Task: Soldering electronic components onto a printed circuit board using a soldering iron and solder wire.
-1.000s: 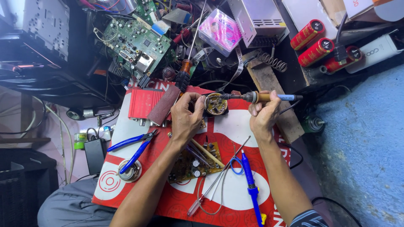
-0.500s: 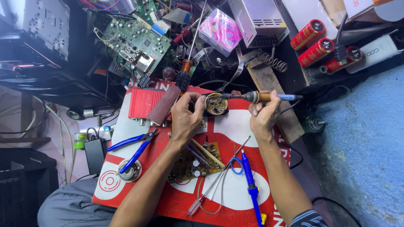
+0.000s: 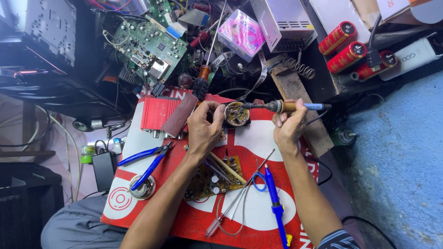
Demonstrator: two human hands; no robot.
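Note:
My left hand (image 3: 204,128) grips the edge of a small round circuit board (image 3: 236,114) held over a red and white work board (image 3: 258,138). My right hand (image 3: 290,123) holds a soldering iron (image 3: 282,106) with a tan and blue handle, lying level. Its tip reaches left and touches the upper right rim of the round board. A brown circuit board (image 3: 207,180) with capacitors lies under my left forearm.
Blue-handled pliers (image 3: 146,159), a round metal part (image 3: 142,186), a blue-handled tool (image 3: 276,205) and a clear-handled screwdriver (image 3: 230,207) lie on the work board. A red finned module (image 3: 157,113), a green circuit board (image 3: 147,44), red cylinders (image 3: 346,48) and a metal power supply (image 3: 281,20) crowd the back.

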